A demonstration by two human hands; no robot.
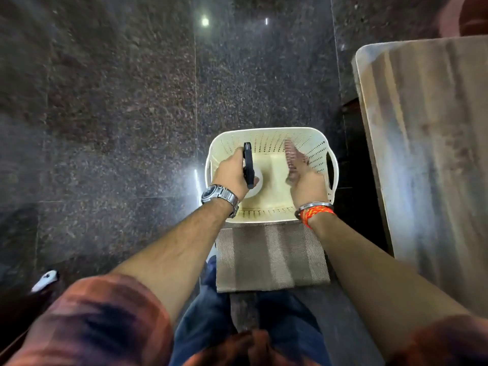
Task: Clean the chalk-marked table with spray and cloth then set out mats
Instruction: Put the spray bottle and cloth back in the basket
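Gripping spray bottle (248, 165) in my left hand (231, 173) over basket (266, 133); right hand (306, 180) over basket too, blurred, grip unclear; mats (272, 256) touching basket.

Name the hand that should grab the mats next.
Right, probably. The right hand looks open and empty, though blurred, over the basket; the mats lie next to the basket. The left hand grips the spray bottle.

White spray bottle (248, 165) with black trigger, gripped upright by left hand (232, 170) over cream basket (266, 133). Striped woven mats (269, 257) stacked flat, touching the basket. Wooden tabletop (427, 154) streaked whitish.
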